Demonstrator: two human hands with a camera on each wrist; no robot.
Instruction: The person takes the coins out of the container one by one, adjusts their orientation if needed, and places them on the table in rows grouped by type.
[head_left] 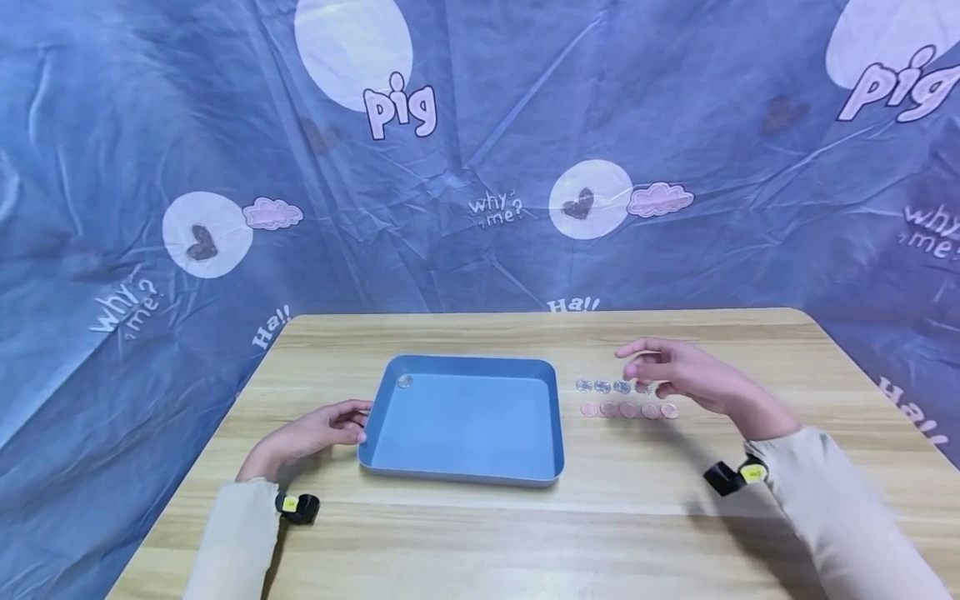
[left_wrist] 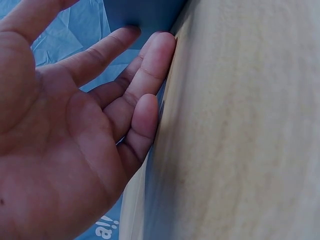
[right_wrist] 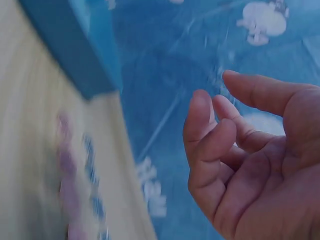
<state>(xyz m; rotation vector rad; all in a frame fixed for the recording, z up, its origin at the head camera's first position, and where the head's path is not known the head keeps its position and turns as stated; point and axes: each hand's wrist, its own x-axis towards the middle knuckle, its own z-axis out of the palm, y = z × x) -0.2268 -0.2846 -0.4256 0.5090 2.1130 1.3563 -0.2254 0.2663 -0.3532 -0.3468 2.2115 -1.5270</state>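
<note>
A shallow blue rectangular tray (head_left: 465, 421) lies on the table, with one silver coin (head_left: 405, 381) in its far left corner. My left hand (head_left: 322, 431) rests at the tray's left side, fingertips right at the outer wall; in the left wrist view its fingers (left_wrist: 150, 65) are relaxed beside the wall. Right of the tray lie two rows of coins: silver coins (head_left: 602, 387) behind, pinkish copper-toned coins (head_left: 629, 410) in front. Over the right end of these rows hovers my right hand (head_left: 690, 375), fingers loosely bent, holding nothing. It partly covers the rightmost silver coin.
The light wood table (head_left: 480, 533) has rounded far corners. Directly behind and along both sides hangs a blue printed cloth (head_left: 465, 250). Each wrist carries a black strap-mounted camera (head_left: 300, 508). In the right wrist view the coins appear blurred beside the tray's corner (right_wrist: 95, 85).
</note>
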